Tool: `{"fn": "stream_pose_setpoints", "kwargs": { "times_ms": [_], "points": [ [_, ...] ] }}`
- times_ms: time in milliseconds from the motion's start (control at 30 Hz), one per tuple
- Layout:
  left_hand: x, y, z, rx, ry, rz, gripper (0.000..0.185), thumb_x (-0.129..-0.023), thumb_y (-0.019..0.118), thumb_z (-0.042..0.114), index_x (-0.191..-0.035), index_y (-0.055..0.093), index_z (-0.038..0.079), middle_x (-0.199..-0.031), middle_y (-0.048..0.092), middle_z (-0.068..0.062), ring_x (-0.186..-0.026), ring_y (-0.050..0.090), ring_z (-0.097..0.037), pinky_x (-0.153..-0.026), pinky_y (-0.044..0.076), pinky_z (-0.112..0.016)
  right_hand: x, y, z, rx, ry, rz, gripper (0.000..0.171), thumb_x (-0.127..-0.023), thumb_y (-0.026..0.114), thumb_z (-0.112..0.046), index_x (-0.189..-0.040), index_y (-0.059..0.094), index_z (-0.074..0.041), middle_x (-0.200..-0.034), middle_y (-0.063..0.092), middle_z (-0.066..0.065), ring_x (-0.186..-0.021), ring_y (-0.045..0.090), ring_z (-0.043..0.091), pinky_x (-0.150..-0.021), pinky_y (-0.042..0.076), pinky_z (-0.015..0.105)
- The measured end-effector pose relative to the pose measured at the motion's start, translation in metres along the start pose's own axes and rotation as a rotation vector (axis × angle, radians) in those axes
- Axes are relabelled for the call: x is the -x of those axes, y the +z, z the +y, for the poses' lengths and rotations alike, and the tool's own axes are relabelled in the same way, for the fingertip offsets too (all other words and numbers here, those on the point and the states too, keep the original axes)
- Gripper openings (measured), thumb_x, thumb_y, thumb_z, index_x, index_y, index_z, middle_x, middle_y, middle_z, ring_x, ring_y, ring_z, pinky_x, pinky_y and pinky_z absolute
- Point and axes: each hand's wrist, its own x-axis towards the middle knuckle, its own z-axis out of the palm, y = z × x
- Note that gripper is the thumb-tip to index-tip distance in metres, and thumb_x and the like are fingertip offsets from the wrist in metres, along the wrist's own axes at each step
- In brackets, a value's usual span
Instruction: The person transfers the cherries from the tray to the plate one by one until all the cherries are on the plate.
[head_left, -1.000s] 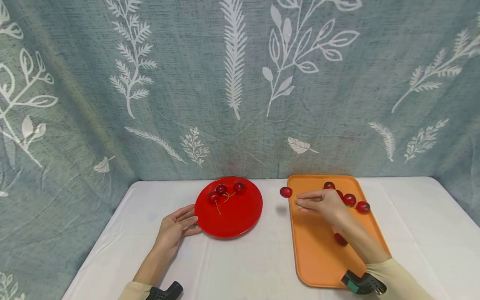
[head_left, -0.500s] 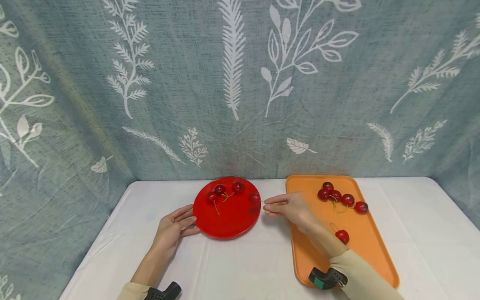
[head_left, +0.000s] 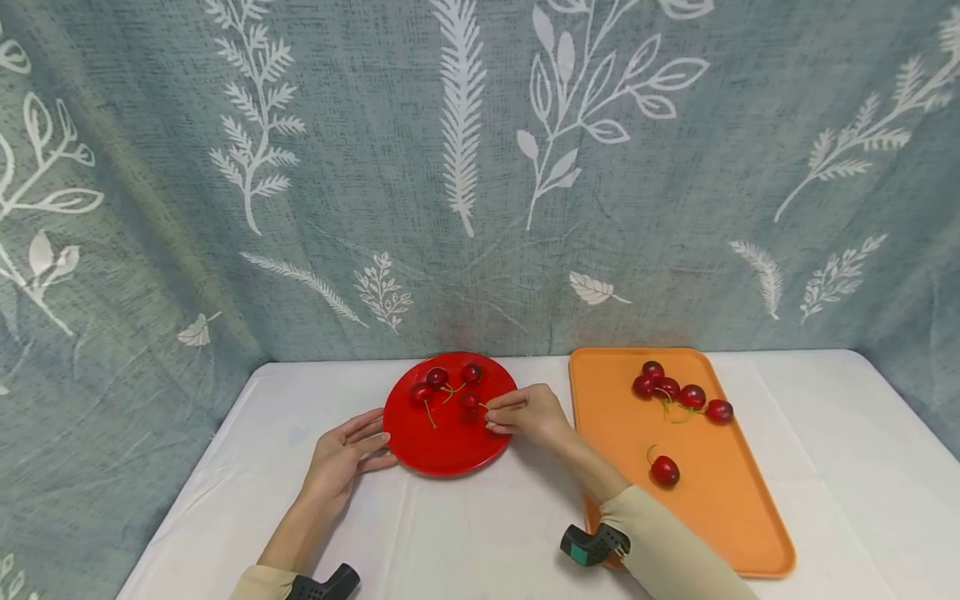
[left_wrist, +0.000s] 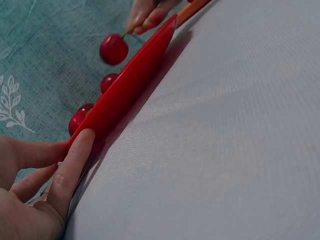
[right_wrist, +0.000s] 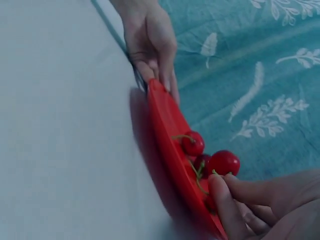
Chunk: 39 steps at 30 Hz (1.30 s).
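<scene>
A round red plate (head_left: 442, 454) lies on the left half of the white table. At its left rim, my left hand (head_left: 337, 458) pinches the edge, thumb on one side and fingers on the other, as the left wrist view (left_wrist: 45, 185) shows. Over the plate's right part, my right hand (head_left: 528, 412) pinches the green stem of a cherry (left_wrist: 114, 49) between thumb and fingertips. That cherry hangs just above the plate's surface. Several other cherries rest on the plate's far part, among them a cherry (head_left: 422, 393) with its stem toward me.
An orange tray (head_left: 720, 517) stands to the right, partly under my right forearm. Several cherries cluster near its far right corner, and a single cherry (head_left: 664, 472) lies nearer its middle. A patterned grey-green cloth (head_left: 510, 283) hangs behind the table.
My right hand has moved left from over the tray to over the plate, carrying the cherry by its stem. My left hand keeps its place at the plate's rim.
</scene>
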Motion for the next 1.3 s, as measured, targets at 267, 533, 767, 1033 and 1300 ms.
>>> {"fn": "stream_pose_setpoints", "kwargs": {
  "times_ms": [267,533,767,1033,1300],
  "points": [
    [0.000,0.000,0.001,-0.007,-0.001,0.002,0.050,-0.096,0.056,0.001,-0.144,0.042,-0.002,-0.140,0.049,-0.025,-0.095,0.070,-0.017,-0.079,0.059,-0.033,-0.014,0.024,-0.002,0.060,0.006,0.033,0.017,-0.087,0.068,0.005,-0.101,0.070,0.015,-0.091,0.072,0.025,-0.079,0.074,0.027,-0.068,0.061,0.031],
    [-0.002,0.001,0.002,-0.012,0.001,-0.001,0.048,-0.096,0.055,-0.002,-0.143,0.043,-0.003,-0.139,0.050,-0.025,-0.093,0.071,-0.018,-0.079,0.059,-0.033,-0.021,0.040,-0.006,-0.039,0.012,0.052,0.020,-0.088,0.067,0.004,-0.104,0.069,0.015,-0.094,0.071,0.025,-0.078,0.073,0.028,-0.072,0.060,0.034],
    [-0.002,0.001,0.003,-0.007,-0.015,0.006,0.049,-0.096,0.055,-0.002,-0.143,0.043,-0.002,-0.140,0.049,-0.025,-0.094,0.070,-0.016,-0.079,0.059,-0.034,-0.026,0.052,-0.001,0.046,-0.034,0.100,0.015,-0.086,0.070,0.003,-0.097,0.071,0.014,-0.082,0.072,0.021,-0.068,0.073,0.024,-0.062,0.061,0.029],
    [0.000,0.001,0.003,0.007,-0.014,0.010,0.048,-0.096,0.055,-0.002,-0.142,0.043,-0.003,-0.138,0.050,-0.025,-0.093,0.070,-0.015,-0.079,0.059,-0.034,-0.024,0.057,-0.003,0.104,-0.011,0.123,0.014,-0.085,0.073,0.000,-0.093,0.073,0.012,-0.075,0.072,0.019,-0.065,0.072,0.023,-0.059,0.060,0.026],
    [0.000,0.002,0.003,0.006,-0.021,0.013,0.049,-0.095,0.055,-0.002,-0.143,0.043,-0.002,-0.139,0.049,-0.025,-0.094,0.070,-0.017,-0.078,0.060,-0.035,-0.022,0.054,-0.005,0.081,-0.006,0.106,0.016,-0.085,0.072,0.002,-0.096,0.072,0.014,-0.080,0.072,0.022,-0.066,0.072,0.025,-0.061,0.060,0.028]
  ]
}}
